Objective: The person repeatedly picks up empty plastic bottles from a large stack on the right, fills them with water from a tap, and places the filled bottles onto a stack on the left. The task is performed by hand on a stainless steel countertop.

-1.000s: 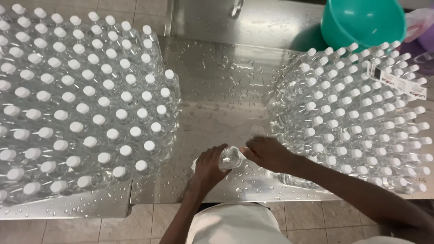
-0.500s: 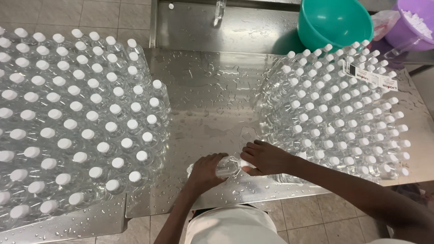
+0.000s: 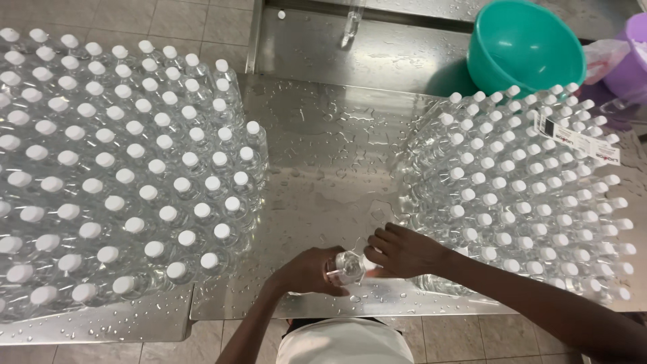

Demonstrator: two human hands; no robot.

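Note:
A small clear plastic bottle [image 3: 348,266] lies between both my hands near the front edge of the wet steel table [image 3: 330,155]. My left hand [image 3: 306,271] grips its body from the left. My right hand [image 3: 403,251] closes on its cap end from the right. To the left stands a big block of clear bottles with white caps [image 3: 114,175]. A second block of capped bottles [image 3: 526,189] stands to the right, just beyond my right hand.
A teal plastic basin [image 3: 522,47] sits at the back right, with a purple container [image 3: 630,64] and a crumpled bag beside it. A steel sink with a tap [image 3: 350,27] lies behind the table. Water drops cover the tabletop. Tiled floor shows below.
The view has shifted, so the hands and bottle sit lower and more central in the picture. Both hands stay on the bottle; the right hand's fingers have turned slightly at the cap end.

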